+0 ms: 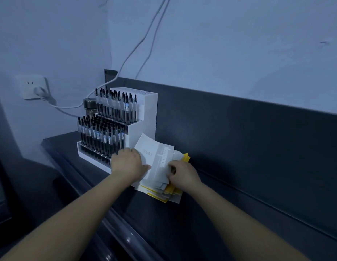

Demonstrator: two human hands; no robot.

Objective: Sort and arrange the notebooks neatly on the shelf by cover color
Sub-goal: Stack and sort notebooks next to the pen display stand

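Note:
A loose pile of thin notebooks (160, 191) lies on the dark shelf (201, 223), with grey-white and yellow covers mixed and fanned out. The top grey notebook (156, 159), printed "Notebook", is tilted up off the pile. My left hand (127, 163) grips its left edge, beside the pen rack. On its right edge my right hand (182, 175) pinches the cover, with yellow notebooks (186, 157) showing behind and under the fingers.
A white tiered pen rack (141, 119) full of black pens stands just left of the pile, touching it. Behind it is a glass jar (90, 106). A wall socket (35, 87) with a plug and white cables is at the left. The shelf has a dark back panel (248, 138).

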